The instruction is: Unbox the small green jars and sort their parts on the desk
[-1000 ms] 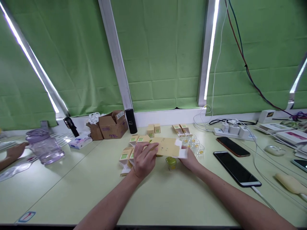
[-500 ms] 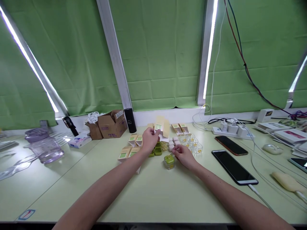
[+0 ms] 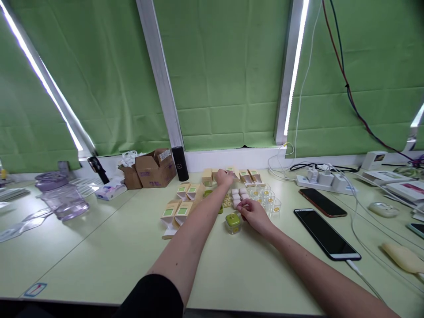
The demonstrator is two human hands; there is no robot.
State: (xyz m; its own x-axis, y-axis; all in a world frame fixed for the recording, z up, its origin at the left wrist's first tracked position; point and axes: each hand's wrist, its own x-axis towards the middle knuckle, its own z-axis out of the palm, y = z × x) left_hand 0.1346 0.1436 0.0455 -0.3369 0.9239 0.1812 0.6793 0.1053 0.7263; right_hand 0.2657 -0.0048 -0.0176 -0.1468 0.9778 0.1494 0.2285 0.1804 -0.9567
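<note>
My left hand [image 3: 224,177] reaches to the back of the group, its fingers closed at a small kraft carton [image 3: 233,173] with a green label. My right hand [image 3: 254,213] rests near the table, thumb and fingertips pinched beside a cluster of white rounded cubes [image 3: 236,197]; what they hold, if anything, is hidden. Just left of it sits a clear little square jar with a green lid [image 3: 232,219]. Several clear open jars [image 3: 265,194] stand behind the right hand. Green lids [image 3: 221,209] are partly covered by my left forearm, next to small yellow square pieces [image 3: 227,203].
More labelled cartons lie left [image 3: 183,211] and back right [image 3: 251,176]. A brown cardboard box [image 3: 155,170], a black cylinder [image 3: 179,164] and a purple-lidded bottle [image 3: 62,198] stand farther left. Phones [image 3: 326,234], cables and a power strip [image 3: 326,182] occupy the right.
My left hand has moved away from me and to the right, taking the carton to the back of the group. My right hand stays almost where it was. The view has shifted slightly.
</note>
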